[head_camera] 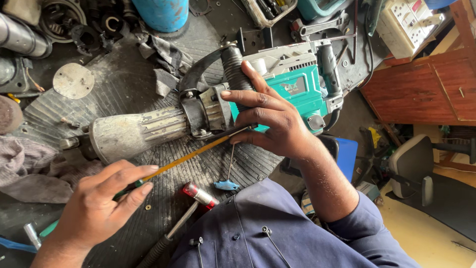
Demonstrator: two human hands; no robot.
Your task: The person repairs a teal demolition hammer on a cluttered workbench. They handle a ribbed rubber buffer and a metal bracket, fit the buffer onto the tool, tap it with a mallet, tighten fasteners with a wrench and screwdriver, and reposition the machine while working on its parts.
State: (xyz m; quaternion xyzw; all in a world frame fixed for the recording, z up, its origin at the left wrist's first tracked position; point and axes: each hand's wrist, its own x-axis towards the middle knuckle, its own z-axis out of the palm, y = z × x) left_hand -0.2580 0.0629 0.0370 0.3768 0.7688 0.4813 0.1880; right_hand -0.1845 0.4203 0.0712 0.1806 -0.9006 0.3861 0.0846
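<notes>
Left hand (96, 206) grips screwdriver (188, 158) by hammer label (293, 88)

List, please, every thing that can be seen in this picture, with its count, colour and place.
demolition hammer: one, teal and grey body with a dirty grey nose, lying across the mat
rubber mat: one, black, ribbed, under the hammer
long tool: one, yellow shaft, running from the left hand to the hammer's collar
red-tipped tool: one, on the mat near the person's lap
small blue piece: one, on the mat below the hammer
metal disc: one, grey, upper left
blue cylinder: one, top edge
socket board: one, white, top right
wooden cabinet: one, reddish brown, right
chair: one, grey, lower right
left hand: holds the long tool's handle
right hand: rests on the hammer, steadying the tool's tip
</notes>
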